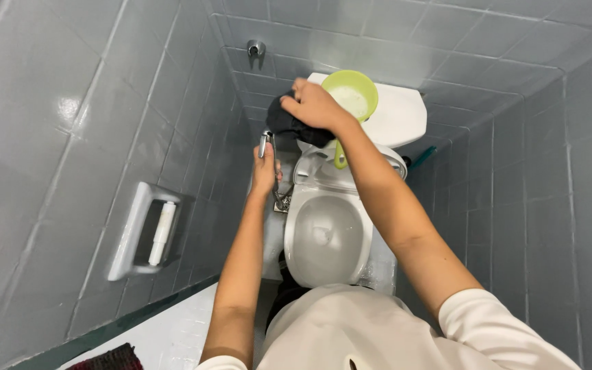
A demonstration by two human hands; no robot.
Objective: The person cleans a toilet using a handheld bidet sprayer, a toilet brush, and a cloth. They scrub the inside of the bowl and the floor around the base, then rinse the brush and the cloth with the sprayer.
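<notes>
Above the toilet bowl [328,236], the right hand [315,106] clutches a dark cloth [289,127] against the tank, beside the green scoop [351,96]; left hand [265,171] grips the upright sprayer [264,143] left of the bowl.

Both hands [289,137] clenched, arms outstretched forward

White toilet tank lid [405,113], green dipper [351,96] on top

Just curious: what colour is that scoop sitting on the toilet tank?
The scoop is lime green, clearest in the head view.
</notes>
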